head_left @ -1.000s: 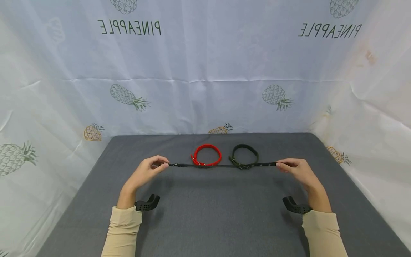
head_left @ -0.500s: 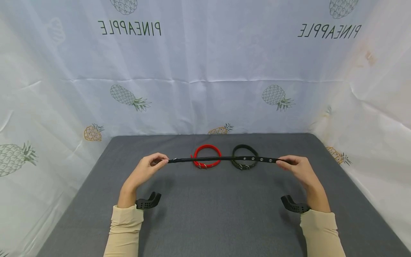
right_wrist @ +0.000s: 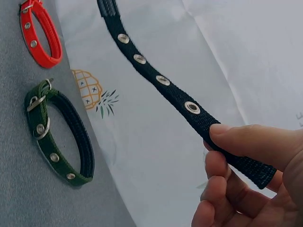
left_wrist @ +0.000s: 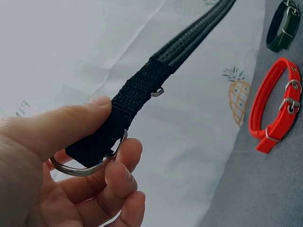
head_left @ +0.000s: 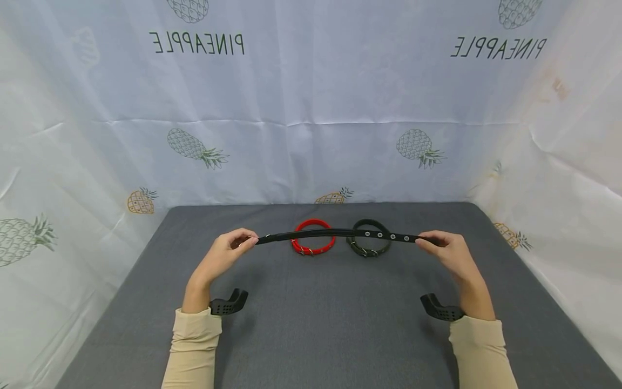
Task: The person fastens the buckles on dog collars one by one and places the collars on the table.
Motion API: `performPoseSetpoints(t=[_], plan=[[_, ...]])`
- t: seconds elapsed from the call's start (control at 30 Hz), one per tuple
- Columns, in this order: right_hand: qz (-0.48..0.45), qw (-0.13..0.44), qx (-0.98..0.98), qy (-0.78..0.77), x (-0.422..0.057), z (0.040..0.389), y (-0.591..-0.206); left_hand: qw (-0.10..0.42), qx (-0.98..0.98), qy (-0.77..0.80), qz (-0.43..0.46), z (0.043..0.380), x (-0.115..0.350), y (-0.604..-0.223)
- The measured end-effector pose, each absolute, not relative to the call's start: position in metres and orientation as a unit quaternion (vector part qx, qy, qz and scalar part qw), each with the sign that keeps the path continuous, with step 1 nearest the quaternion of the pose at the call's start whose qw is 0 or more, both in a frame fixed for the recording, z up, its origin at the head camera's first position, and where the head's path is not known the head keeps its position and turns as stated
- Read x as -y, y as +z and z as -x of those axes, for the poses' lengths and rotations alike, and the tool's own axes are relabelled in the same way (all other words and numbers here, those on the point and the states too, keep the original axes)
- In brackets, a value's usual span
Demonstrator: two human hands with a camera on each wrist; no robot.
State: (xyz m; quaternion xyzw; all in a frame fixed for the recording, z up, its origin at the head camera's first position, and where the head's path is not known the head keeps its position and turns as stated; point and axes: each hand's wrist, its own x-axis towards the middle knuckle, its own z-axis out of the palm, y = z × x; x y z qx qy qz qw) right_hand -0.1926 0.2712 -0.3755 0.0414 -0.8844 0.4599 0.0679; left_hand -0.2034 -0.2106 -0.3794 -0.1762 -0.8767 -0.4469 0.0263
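Observation:
A black collar (head_left: 320,233) is stretched in a slight upward arch between my hands, above the table. My left hand (left_wrist: 71,156) pinches its buckle end, where a metal ring (left_wrist: 78,171) and a small loop show. At the other end, my right hand (right_wrist: 251,165) pinches the strap tip, beside a row of metal eyelets (right_wrist: 192,108). Behind the strap lie two buckled collars on the table. The red collar (head_left: 313,251) is on the left, and the dark green collar (head_left: 369,252) on the right.
A grey cloth covers the table (head_left: 330,313). White curtains (head_left: 311,97) printed with pineapples hang behind it and at both sides. Each wrist wears a black camera mount, such as the left mount (head_left: 229,303).
Both hands have risen slightly and moved a little closer together. The black collar has gone from nearly straight to bowed upward, and its eyelet face has turned into view. The other collars stay put.

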Motion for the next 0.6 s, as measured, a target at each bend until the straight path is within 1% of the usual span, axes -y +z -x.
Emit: performPoseSetpoints(t=[0.17,0.3,0.6], plan=[[-0.043,0.096,0.882,0.459,-0.263,0.193,-0.374,0.029,0.873,-0.456,0.173,0.204,0.206,-0.378],[-0.041,0.107,0.883,0.456,-0.257,0.194,-0.374,0.029,0.869,-0.464,0.168,0.205,0.203,-0.378],[-0.041,0.100,0.871,0.480,-0.243,0.199,-0.374,0.049,0.868,-0.467,0.159,0.205,0.193,-0.376]])
